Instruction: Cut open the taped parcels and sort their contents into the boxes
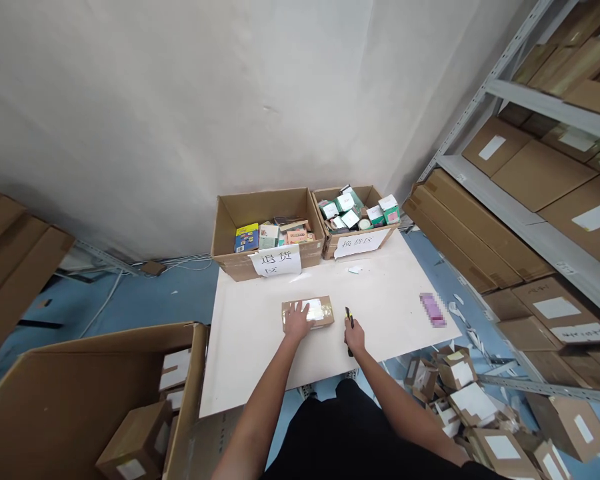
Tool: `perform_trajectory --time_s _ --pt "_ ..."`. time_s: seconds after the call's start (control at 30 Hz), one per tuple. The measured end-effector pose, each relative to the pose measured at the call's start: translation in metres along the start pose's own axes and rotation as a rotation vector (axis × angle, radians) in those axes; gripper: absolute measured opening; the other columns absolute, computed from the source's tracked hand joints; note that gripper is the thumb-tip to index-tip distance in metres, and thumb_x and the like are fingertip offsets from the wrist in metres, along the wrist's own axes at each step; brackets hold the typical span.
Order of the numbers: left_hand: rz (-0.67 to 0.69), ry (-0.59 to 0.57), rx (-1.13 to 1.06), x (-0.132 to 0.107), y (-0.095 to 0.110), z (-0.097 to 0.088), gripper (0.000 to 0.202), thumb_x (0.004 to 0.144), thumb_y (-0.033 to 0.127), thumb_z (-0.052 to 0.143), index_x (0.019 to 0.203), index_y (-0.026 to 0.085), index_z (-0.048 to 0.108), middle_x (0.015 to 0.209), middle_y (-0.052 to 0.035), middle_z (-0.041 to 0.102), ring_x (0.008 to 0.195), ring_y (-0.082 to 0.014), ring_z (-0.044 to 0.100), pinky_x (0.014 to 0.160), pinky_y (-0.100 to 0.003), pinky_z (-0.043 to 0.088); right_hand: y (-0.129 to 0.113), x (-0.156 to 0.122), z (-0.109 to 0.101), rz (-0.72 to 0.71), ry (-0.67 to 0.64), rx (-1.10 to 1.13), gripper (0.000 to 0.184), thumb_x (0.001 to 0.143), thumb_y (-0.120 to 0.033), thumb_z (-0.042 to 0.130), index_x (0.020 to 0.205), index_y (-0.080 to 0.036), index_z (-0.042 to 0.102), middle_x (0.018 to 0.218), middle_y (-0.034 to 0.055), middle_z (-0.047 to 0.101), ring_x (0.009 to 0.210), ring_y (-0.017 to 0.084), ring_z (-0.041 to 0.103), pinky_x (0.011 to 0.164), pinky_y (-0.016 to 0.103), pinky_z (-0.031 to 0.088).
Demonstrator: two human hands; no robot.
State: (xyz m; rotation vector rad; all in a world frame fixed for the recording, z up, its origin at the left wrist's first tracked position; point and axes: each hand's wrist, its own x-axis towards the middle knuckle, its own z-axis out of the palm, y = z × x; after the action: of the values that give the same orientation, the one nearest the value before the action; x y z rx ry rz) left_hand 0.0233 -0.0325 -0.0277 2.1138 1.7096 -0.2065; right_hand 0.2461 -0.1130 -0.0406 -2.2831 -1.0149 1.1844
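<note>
A small taped cardboard box [325,317] with a white label lies on the white table [250,347]. My left hand [297,321] rests on the left part of its top, fingers spread. To the right of the box, my right hand [355,335] is closed around a yellow-and-black utility knife [349,312]. The knife points away from me and stays apart from the box. Whether its blade is out is too small to tell.
Two open cartons, one [237,267] with mixed small packs and another [330,248] with green-and-white boxes, stand along the table's back. A blurred purple item [433,310] lies at the right edge. A large carton [80,343], discarded boxes [475,403] and shelving [525,90] flank the table.
</note>
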Motion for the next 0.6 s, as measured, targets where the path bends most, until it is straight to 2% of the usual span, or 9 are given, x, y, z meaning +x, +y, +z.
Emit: perform_trajectory --time_s 0.1,0.2,0.27,0.33,0.43,0.53,0.6 --pt "-0.046 0.043 0.002 0.004 -0.007 -0.004 0.067 0.101 0.050 0.043 0.164 0.027 0.036 0.173 -0.0105 0.030 0.160 -0.0345 0.019 0.125 -0.054 0.026 -0.009 -0.003 0.024 0.022 0.013 -0.028 0.034 0.101 -0.059 0.050 0.102 -0.025 0.052 0.084 0.0040 0.069 0.070 0.022 0.072 0.058 0.027 0.052" --pt "-0.140 0.053 0.023 -0.005 -0.012 0.000 0.064 0.104 0.046 0.034 0.165 0.027 0.033 0.173 -0.0127 0.029 0.159 -0.0375 0.021 0.122 -0.059 0.027 -0.039 0.007 0.044 -0.003 0.037 -0.143 0.034 0.098 -0.056 0.059 0.110 -0.025 0.051 0.100 0.0092 0.073 0.093 0.026 0.075 0.067 0.029 0.054" --pt "-0.229 0.073 0.047 -0.016 -0.012 0.004 0.064 0.105 0.044 0.030 0.165 0.022 0.033 0.165 -0.0195 0.040 0.151 -0.0412 0.034 0.116 -0.061 0.033 -0.067 0.023 0.050 -0.025 0.047 -0.204 0.036 0.098 -0.056 0.058 0.114 -0.025 0.051 0.109 0.0122 0.073 0.103 0.028 0.074 0.074 0.030 0.054" --pt "-0.271 0.025 0.049 -0.027 -0.010 0.005 0.064 0.104 0.042 0.031 0.163 0.016 0.037 0.149 -0.0236 0.055 0.135 -0.0398 0.052 0.109 -0.058 0.041 -0.097 0.043 0.050 -0.035 0.027 -0.238 0.038 0.099 -0.056 0.057 0.117 -0.023 0.051 0.114 0.0143 0.073 0.107 0.029 0.073 0.077 0.031 0.054" --pt "-0.213 -0.080 0.011 -0.036 -0.008 0.001 0.055 0.102 0.035 0.038 0.153 0.018 0.052 0.130 -0.0194 0.066 0.119 -0.0326 0.062 0.099 -0.046 0.049 -0.129 0.070 0.040 -0.068 -0.029 -0.243 0.040 0.098 -0.053 0.062 0.119 -0.021 0.053 0.118 0.0162 0.073 0.109 0.029 0.072 0.078 0.031 0.053" --pt "-0.167 -0.018 0.007 -0.030 -0.010 -0.010 0.049 0.096 0.026 0.049 0.144 0.024 0.060 0.136 -0.0165 0.063 0.127 -0.0305 0.058 0.099 -0.040 0.051 -0.128 0.077 0.029 -0.098 -0.035 -0.223 0.045 0.095 -0.054 0.065 0.121 -0.020 0.054 0.121 0.0170 0.073 0.112 0.029 0.072 0.079 0.031 0.053" --pt "-0.049 -0.004 0.011 -0.018 -0.014 -0.017 0.066 0.089 0.021 0.059 0.154 0.028 0.050 0.156 -0.0136 0.051 0.142 -0.0305 0.049 0.106 -0.040 0.048 -0.106 0.066 0.028 -0.068 0.001 -0.201 0.049 0.095 -0.058 0.062 0.123 -0.019 0.054 0.123 0.0184 0.072 0.113 0.030 0.071 0.081 0.032 0.054"
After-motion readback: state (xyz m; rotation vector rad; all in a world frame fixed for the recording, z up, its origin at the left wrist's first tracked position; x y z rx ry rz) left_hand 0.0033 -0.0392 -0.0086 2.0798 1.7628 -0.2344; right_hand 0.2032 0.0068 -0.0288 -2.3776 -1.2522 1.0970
